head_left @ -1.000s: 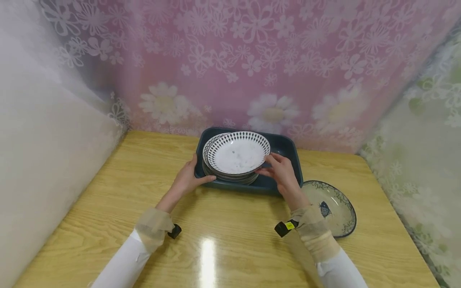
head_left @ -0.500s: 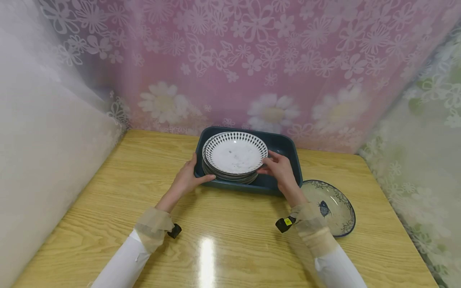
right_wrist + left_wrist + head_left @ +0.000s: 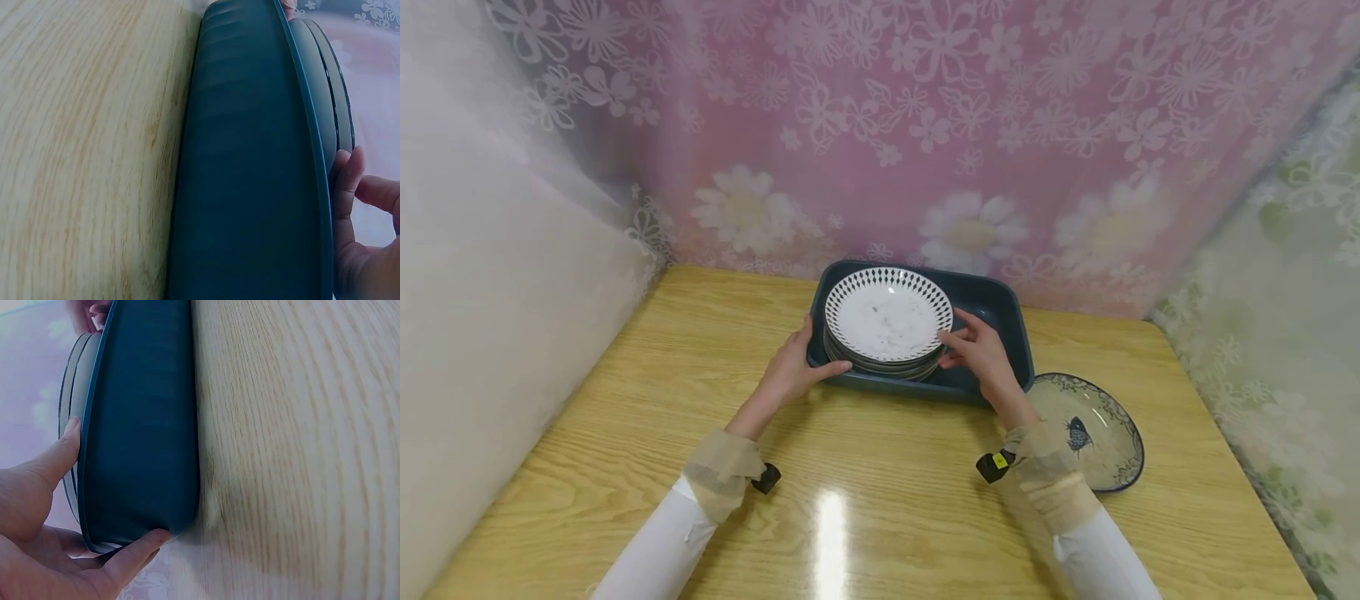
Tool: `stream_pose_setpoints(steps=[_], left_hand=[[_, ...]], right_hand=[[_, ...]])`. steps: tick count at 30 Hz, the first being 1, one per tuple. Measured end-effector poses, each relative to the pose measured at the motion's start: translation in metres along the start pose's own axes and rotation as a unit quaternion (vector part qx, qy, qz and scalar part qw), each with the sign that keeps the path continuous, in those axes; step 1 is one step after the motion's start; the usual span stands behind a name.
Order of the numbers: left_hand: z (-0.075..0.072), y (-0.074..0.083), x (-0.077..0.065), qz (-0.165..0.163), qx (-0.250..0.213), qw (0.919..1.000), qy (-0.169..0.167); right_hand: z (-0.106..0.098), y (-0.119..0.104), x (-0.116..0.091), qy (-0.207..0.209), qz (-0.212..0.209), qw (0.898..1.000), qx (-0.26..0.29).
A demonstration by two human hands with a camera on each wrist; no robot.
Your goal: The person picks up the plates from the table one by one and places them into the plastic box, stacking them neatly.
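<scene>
A white plate with a black diamond rim [image 3: 887,317] lies on top of a plate stack [image 3: 906,368] inside a dark teal baking dish [image 3: 1000,312]. In the head view my left hand [image 3: 790,367] grips the dish's front left corner. Its thumb lies over the front rim and its fingers go round the side, as the left wrist view also shows. At the right edge of the top plate, my right hand [image 3: 985,350] holds the rim, thumb above and fingers along the outside. The right wrist view has these fingertips [image 3: 350,165] against the stacked plate edges.
A beige oval plate with a blue fish and patterned rim [image 3: 1093,429] lies right of the dish, partly hidden by the right forearm. The dish stands on a wooden table [image 3: 880,517], near the pink flowered curtain [image 3: 865,125] at the back.
The top plate has shifted left and now sits more squarely over the stack, hiding the zigzag-rimmed plate beneath. My right hand moved slightly left with it; my left hand stayed on the dish.
</scene>
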State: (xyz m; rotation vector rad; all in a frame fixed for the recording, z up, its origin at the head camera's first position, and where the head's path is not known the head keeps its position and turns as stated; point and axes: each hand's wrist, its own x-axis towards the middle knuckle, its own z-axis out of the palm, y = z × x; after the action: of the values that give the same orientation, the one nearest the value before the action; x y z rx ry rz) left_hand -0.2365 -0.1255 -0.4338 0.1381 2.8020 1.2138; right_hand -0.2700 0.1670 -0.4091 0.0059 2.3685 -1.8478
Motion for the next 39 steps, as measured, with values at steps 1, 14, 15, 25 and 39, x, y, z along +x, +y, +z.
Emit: stream_pose_setpoints(steps=[1, 14, 15, 25, 39], left_hand=[[0.0, 0.0, 0.0, 0.001, 0.001, 1.0, 0.0], [0.0, 0.004, 0.0, 0.007, -0.007, 0.9999, -0.004], [0.0, 0.004, 0.0, 0.007, -0.008, 0.9999, -0.003], [0.0, -0.001, -0.003, 0.006, -0.014, 0.9999, 0.001], [-0.001, 0.0, -0.003, 0.01, -0.018, 0.9998, -0.005]], right_hand=[[0.0, 0.0, -0.001, -0.001, -0.003, 1.0, -0.004], [-0.014, -0.004, -0.019, -0.019, -0.047, 0.997, -0.05], [-0.02, -0.005, -0.022, -0.021, -0.057, 0.996, -0.061], [-0.127, -0.005, -0.071, 0.07, -0.112, 0.962, -0.241], [-0.222, 0.076, -0.121, -0.068, 0.107, 0.953, -0.276]])
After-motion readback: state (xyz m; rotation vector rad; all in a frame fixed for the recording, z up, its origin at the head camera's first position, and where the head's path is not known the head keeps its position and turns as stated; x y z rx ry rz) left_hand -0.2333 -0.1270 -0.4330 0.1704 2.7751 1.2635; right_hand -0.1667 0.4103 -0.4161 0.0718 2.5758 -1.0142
